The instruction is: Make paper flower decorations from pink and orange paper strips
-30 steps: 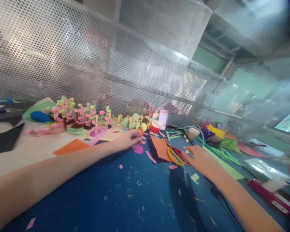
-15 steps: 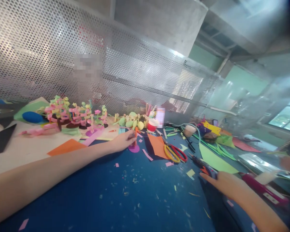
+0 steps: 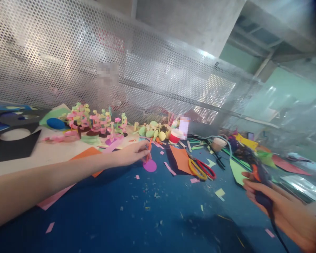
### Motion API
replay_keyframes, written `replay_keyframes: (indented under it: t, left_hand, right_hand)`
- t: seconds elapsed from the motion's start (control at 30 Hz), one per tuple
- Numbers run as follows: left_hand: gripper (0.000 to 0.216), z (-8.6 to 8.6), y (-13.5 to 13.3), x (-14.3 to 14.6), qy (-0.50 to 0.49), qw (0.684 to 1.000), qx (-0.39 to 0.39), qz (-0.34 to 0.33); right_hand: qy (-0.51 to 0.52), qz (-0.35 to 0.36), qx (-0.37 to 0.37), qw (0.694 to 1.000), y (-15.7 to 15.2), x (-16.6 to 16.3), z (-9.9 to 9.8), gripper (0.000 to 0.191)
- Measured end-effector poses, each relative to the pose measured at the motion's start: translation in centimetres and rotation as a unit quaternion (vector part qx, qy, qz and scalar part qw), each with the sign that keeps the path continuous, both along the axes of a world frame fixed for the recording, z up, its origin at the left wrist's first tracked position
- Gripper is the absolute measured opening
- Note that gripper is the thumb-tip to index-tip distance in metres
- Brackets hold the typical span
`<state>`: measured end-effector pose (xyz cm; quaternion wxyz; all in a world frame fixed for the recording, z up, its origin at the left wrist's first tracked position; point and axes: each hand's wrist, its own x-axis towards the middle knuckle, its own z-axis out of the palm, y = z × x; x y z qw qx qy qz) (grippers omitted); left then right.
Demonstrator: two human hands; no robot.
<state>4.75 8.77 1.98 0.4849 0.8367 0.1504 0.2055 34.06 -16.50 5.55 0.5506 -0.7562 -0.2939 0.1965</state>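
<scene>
My left hand (image 3: 133,154) reaches across the blue table (image 3: 137,218) and pinches a thin orange paper strip (image 3: 149,151) that stands upright on a purple paper disc (image 3: 150,165). My right hand (image 3: 265,196) at the right is wrapped round the dark handle of a glue gun (image 3: 255,172) with an orange trigger; its cord trails down toward the lower right edge. The gun is lifted off the table, with its nozzle pointing up and left.
Scissors with yellow and red handles (image 3: 201,169) lie beside an orange paper sheet (image 3: 181,159). Finished paper flowers (image 3: 94,123) stand at the back left before a perforated metal screen (image 3: 94,70). Green paper strips, a red-white cup (image 3: 175,136) and scraps litter the table.
My right hand left the scissors, went right to the glue gun lying on the table and has picked it up. My left hand stays on the orange strip.
</scene>
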Motion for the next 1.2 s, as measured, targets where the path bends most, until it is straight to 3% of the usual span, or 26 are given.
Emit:
replay_keyframes:
  t: [0.07,0.13,0.27,0.4,0.53,0.6,0.77,0.9,1.2]
  left_hand:
    - [0.014,-0.4,-0.1,0.1,0.004,1.000,0.010,0.000]
    - [0.014,-0.7,-0.3,0.1,0.007,1.000,0.024,-0.004]
    - [0.016,-0.9,-1.0,-0.7,0.014,1.000,0.002,-0.008]
    - [0.017,-0.9,-1.5,-1.8,-0.042,0.996,-0.081,0.023]
    - [0.015,-1.3,-1.5,-2.5,-0.126,0.979,-0.103,0.121]
    - [0.015,-1.6,-1.5,-2.6,-0.134,0.976,-0.096,0.140]
    - [0.013,-2.1,-1.5,-2.6,-0.094,0.984,-0.048,0.144]
    - [0.011,-2.0,-1.6,-2.6,-0.061,0.987,-0.010,0.149]
    - [0.013,-1.6,-2.1,-2.6,-0.013,0.993,0.028,0.110]
  right_hand:
    - [0.096,0.033,0.010,0.995,1.3,-2.0,0.6,0.043]
    - [0.128,0.081,0.019,0.988,2.6,-3.9,1.1,0.042]
    - [0.076,0.213,-0.049,0.973,4.8,-7.3,2.0,0.025]
    - [0.025,0.275,-0.082,0.958,7.2,-9.2,2.3,0.024]
    - [-0.008,0.300,-0.081,0.950,9.2,-10.5,1.9,0.034]
    - [-0.043,0.313,-0.102,0.943,9.6,-11.2,1.8,0.034]
    - [-0.202,0.329,-0.208,0.899,9.7,-12.5,1.7,0.031]
    - [-0.315,0.349,-0.228,0.853,9.6,-12.8,1.8,0.029]
    - [-0.395,0.348,-0.248,0.813,9.5,-13.4,2.2,0.031]
